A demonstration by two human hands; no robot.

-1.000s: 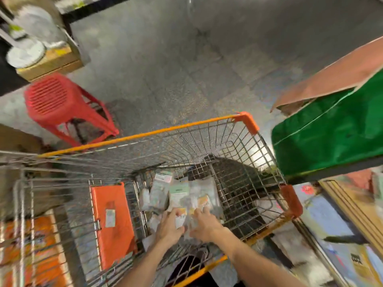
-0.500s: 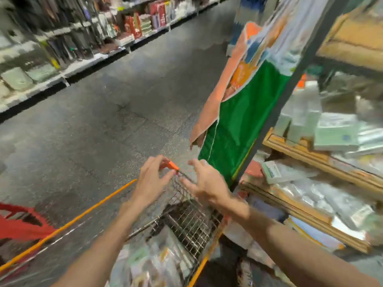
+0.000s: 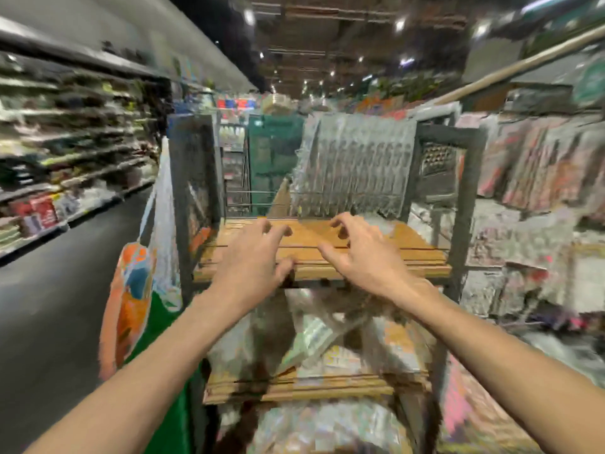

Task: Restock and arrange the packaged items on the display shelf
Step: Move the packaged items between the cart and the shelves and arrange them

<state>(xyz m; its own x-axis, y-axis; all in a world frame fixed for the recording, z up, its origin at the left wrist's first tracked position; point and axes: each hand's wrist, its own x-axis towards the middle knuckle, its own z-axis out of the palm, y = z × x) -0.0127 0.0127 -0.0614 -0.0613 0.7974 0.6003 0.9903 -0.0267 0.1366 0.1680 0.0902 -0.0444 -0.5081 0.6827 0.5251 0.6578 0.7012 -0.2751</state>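
Note:
The picture is blurred by motion. A dark metal display shelf has a bare wooden board (image 3: 409, 244) at chest height. My left hand (image 3: 252, 257) and my right hand (image 3: 360, 253) hover over that board, side by side, fingers loosely curled and holding nothing. A row of clear hanging packets (image 3: 357, 165) lines the back of this level. On the wooden level below, clear packaged items (image 3: 320, 339) lie in a loose heap. More packets (image 3: 327, 427) fill the lowest level.
A green and orange banner (image 3: 137, 306) hangs on the shelf's left side. An open aisle floor (image 3: 49, 306) runs along the left, with stocked shelving (image 3: 65, 152) beyond it. Racks of hanging packets (image 3: 540, 178) crowd the right side.
The view has swung up from the shopping cart to the display shelf. Both hands left the packets in the cart, rose past its rim and now reach over the wooden board, holding nothing.

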